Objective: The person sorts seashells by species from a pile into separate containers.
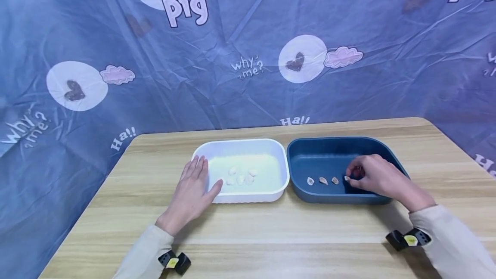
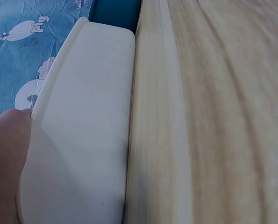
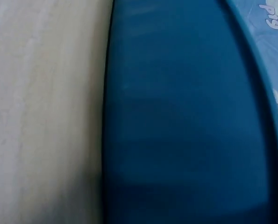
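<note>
My left hand [image 1: 190,193] rests on the left rim of a white tray [image 1: 248,197], its fingers straight and thumb spread toward the near edge. Several small pale shells [image 1: 241,180] lie inside that tray. Over the right part of a dark blue tray [image 1: 329,197], my right hand [image 1: 373,176] reaches in and pinches a small shell [image 1: 346,178] between thumb and fingertips. To its left, three more shells [image 1: 323,180] lie in a row on the blue tray's floor. The wrist views show mainly the near outer walls of the white tray [image 2: 82,116] and the blue tray [image 3: 185,116].
Both trays stand side by side, touching or nearly so, on a wood-grain table [image 1: 271,231]. A blue printed cloth [image 1: 217,76] hangs behind the table's far edge. Small dark devices [image 1: 408,239] are strapped at both wrists.
</note>
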{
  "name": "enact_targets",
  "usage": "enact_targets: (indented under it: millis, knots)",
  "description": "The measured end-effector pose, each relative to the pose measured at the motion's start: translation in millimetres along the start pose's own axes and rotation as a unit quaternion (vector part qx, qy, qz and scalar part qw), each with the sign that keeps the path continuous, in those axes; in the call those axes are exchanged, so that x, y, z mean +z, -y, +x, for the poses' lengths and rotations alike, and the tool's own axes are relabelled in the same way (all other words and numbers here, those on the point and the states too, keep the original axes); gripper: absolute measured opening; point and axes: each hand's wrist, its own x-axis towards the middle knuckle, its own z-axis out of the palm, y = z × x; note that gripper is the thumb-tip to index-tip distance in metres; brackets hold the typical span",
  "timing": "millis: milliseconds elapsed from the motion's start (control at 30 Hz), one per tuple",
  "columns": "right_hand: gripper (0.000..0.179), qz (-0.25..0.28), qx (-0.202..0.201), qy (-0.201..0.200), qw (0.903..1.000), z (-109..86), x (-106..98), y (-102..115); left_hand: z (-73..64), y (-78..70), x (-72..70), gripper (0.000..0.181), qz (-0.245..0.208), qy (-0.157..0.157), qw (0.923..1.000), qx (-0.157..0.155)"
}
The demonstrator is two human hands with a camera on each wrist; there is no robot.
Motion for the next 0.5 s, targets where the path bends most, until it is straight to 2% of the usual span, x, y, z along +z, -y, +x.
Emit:
enact_targets:
  millis: [233,500]
  knots:
    - [0.012,0.015,-0.004,0.046,0.9988,10.9,5.0,-5.7,-1.0,0.2,0.4,0.078,-0.001,-0.002,1.0000,-0.006]
    - [0.010,0.013,0.026,0.061,0.9977,10.3,6.5,-7.4,-0.1,-1.3,1.3,0.078,0.002,-0.003,1.0000,-0.005]
